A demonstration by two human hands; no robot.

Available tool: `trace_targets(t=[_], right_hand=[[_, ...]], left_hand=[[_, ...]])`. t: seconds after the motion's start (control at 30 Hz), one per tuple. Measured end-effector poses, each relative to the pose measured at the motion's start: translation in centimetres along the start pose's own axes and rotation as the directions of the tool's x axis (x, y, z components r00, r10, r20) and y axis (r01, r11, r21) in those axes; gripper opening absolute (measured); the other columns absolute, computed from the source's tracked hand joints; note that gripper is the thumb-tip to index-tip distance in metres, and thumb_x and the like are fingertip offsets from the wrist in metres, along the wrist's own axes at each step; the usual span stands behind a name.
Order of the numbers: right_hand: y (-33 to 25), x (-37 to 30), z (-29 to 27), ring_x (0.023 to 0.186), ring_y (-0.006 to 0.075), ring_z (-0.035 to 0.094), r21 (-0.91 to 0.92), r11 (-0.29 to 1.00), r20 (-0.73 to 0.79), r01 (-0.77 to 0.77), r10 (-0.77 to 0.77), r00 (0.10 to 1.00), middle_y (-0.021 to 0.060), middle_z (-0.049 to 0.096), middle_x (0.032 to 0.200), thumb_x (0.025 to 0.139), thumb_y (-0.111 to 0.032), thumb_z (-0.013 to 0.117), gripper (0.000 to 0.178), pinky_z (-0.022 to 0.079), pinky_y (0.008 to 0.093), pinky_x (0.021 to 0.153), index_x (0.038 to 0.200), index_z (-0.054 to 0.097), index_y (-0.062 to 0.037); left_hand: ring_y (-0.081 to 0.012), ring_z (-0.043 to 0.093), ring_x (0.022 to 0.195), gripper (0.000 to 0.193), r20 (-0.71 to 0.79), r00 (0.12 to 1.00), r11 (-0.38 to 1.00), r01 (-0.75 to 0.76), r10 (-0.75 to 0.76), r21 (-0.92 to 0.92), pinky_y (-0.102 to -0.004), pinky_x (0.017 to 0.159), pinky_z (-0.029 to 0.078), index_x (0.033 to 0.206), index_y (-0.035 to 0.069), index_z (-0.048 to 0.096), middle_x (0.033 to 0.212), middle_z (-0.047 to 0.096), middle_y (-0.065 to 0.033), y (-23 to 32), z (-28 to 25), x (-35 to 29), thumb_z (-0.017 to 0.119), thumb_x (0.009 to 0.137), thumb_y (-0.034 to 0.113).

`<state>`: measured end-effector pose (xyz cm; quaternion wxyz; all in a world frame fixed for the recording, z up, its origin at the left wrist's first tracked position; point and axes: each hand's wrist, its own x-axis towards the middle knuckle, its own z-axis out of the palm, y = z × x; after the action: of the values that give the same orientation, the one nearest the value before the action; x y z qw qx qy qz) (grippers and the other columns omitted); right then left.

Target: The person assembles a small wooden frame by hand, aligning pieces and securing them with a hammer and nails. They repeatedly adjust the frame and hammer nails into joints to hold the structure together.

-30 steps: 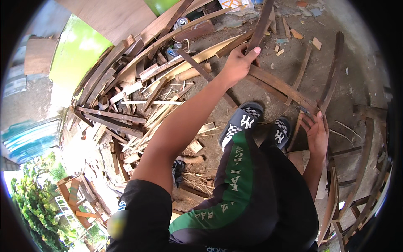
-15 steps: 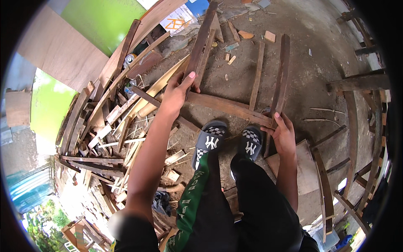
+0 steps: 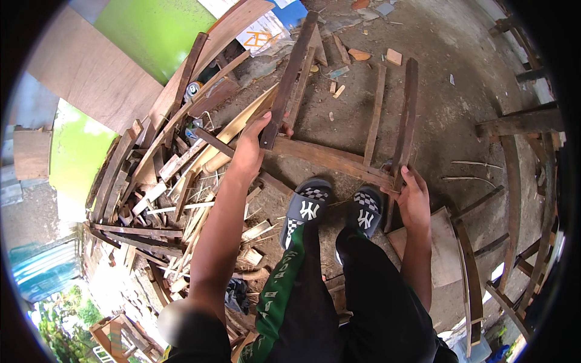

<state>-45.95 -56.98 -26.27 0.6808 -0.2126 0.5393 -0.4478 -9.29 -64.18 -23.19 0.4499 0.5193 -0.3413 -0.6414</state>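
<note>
While two hands point(image 3: 250, 145) point(image 3: 414, 199) hold one wooden frame point(image 3: 333, 160), two sandals point(image 3: 305, 210) stand near it.

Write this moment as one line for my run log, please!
left hand: grips wooden frame near left corner | right hand: grips it near right corner | worn: slide sandals | left side: scrap-wood pile

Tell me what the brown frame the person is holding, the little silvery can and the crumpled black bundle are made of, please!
Brown, straight-barred wooden frame: looks like wood, dull and worn, from its uneven, streaky brown bars. Little silvery, round metal can: probably thin metal, shiny, from its bright end. Crumpled black, plastic-looking bundle: perhaps plastic film, slightly glossy, from its wrinkles; it could be cloth.
</note>
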Motion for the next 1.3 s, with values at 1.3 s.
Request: trace_targets(t=[1.3], right_hand=[[-15.9, -33.2, 34.8, 0.131, 0.0226, 0.059, 0.032, 0.431, 0.996, 0.902, -0.087, 0.006, 0.0121, 0.067, 0.134, 0.106, -0.018, 0.062, 0.045, 0.043, 0.0392, 0.114, 0.147, 0.058, -0.0004]], left_hand=[[-0.0291, 0.045, 0.145, 0.080, -0.855, 0.098, 0.852, -0.194, 0.510, 0.486, -0.0507, 0.117, 0.039, 0.153, 0.007, 0.048, 0.153, 0.051, -0.0163, 2.1, -1.8, -77.9, 0.028, 0.107, 0.069]])
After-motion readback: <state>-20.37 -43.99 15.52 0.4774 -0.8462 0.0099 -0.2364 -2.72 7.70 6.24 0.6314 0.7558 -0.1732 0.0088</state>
